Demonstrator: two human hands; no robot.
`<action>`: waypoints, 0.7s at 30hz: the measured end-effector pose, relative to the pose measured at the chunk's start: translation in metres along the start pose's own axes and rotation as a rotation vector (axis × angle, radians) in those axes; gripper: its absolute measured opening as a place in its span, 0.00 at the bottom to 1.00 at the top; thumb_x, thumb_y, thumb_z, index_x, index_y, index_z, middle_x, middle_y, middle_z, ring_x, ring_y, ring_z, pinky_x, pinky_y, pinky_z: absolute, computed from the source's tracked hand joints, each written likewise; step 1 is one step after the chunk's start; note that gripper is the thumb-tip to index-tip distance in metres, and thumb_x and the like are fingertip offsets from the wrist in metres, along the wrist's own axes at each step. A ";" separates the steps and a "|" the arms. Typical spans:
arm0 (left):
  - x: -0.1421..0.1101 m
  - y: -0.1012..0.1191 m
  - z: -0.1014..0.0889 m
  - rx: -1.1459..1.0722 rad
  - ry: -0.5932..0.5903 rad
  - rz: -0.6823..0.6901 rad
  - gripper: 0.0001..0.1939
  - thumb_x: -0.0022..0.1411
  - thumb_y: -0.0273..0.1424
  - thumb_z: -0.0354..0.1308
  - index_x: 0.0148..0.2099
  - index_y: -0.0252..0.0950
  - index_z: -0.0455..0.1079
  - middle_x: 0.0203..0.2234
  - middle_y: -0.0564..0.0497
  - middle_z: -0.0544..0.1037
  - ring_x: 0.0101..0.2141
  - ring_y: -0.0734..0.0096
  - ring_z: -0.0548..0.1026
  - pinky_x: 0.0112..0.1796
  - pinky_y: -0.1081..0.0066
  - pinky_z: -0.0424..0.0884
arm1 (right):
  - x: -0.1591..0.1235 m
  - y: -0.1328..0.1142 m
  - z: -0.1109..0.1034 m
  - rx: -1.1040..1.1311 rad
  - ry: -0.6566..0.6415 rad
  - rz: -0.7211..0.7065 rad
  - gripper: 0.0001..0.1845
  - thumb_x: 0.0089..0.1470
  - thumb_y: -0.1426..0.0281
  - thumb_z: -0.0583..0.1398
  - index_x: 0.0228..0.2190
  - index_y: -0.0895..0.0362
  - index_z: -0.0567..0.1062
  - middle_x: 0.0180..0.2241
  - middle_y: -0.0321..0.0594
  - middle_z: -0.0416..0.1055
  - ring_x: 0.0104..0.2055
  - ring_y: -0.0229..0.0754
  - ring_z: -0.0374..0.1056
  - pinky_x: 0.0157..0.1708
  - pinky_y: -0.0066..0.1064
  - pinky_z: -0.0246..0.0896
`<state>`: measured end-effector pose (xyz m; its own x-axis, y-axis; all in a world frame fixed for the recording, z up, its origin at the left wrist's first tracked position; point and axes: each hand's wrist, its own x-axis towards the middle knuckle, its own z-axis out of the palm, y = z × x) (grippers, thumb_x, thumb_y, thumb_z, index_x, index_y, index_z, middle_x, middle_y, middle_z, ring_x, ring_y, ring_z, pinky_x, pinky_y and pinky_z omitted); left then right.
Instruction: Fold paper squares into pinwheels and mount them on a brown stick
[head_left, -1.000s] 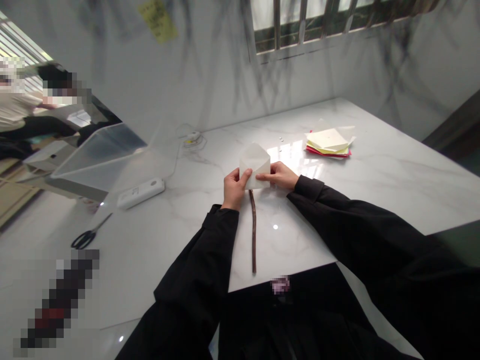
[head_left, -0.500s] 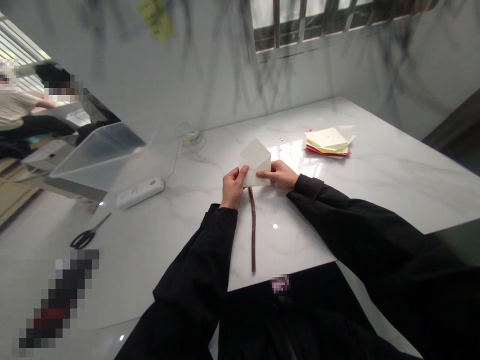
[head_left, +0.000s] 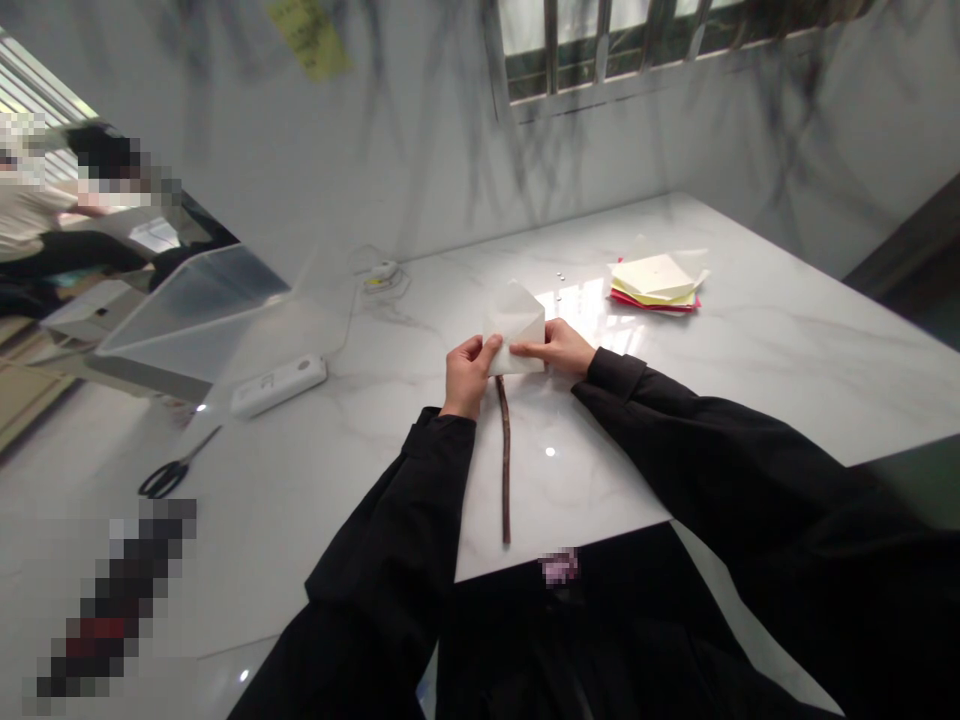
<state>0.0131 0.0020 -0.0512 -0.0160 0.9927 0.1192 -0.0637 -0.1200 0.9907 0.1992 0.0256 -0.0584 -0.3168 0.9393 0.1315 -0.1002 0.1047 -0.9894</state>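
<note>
A partly folded sheet of off-white paper (head_left: 517, 318) is held up between both my hands, over the table. My left hand (head_left: 469, 375) pinches its lower left side, thumb on the front. From the right, my right hand (head_left: 559, 348) grips the other edge, its thumb lying across the paper toward the left thumb. Beneath lies a thin brown stick (head_left: 506, 465), running toward the table's front edge; its far end is hidden behind the paper and left hand.
Stacked coloured papers (head_left: 655, 285) lie to the right. Leftward are a white power strip (head_left: 279, 385), scissors (head_left: 180, 465) and a clear plastic bin (head_left: 199, 310). A cable (head_left: 384, 275) rests by the wall. Another person (head_left: 45, 215) sits at far left.
The paper's upper flap has bent and curled a little, and the paper has shifted slightly right. My left thumb has slid a bit toward the right one. The stick lies as before.
</note>
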 end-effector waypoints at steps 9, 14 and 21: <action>0.002 -0.002 -0.002 0.014 -0.018 -0.006 0.24 0.51 0.51 0.74 0.29 0.34 0.76 0.23 0.52 0.75 0.25 0.74 0.69 0.27 0.74 0.66 | 0.004 0.010 -0.003 0.021 0.013 -0.006 0.29 0.41 0.54 0.77 0.39 0.62 0.85 0.42 0.48 0.84 0.42 0.49 0.80 0.45 0.36 0.75; 0.001 -0.002 -0.002 0.007 -0.023 -0.005 0.25 0.51 0.52 0.75 0.31 0.33 0.78 0.25 0.51 0.77 0.27 0.73 0.71 0.29 0.74 0.69 | 0.004 0.011 -0.003 0.035 0.018 -0.012 0.30 0.42 0.53 0.77 0.41 0.62 0.85 0.44 0.48 0.84 0.44 0.50 0.80 0.47 0.37 0.76; 0.002 0.000 -0.002 0.010 -0.004 -0.028 0.29 0.50 0.57 0.73 0.30 0.34 0.77 0.23 0.51 0.75 0.25 0.72 0.71 0.27 0.72 0.72 | 0.003 0.008 -0.001 0.077 0.057 0.016 0.30 0.41 0.54 0.77 0.40 0.62 0.85 0.43 0.48 0.84 0.43 0.50 0.80 0.45 0.36 0.76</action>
<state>0.0115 0.0038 -0.0512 -0.0098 0.9958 0.0914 -0.0541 -0.0918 0.9943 0.1983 0.0293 -0.0664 -0.2653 0.9579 0.1101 -0.1683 0.0665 -0.9835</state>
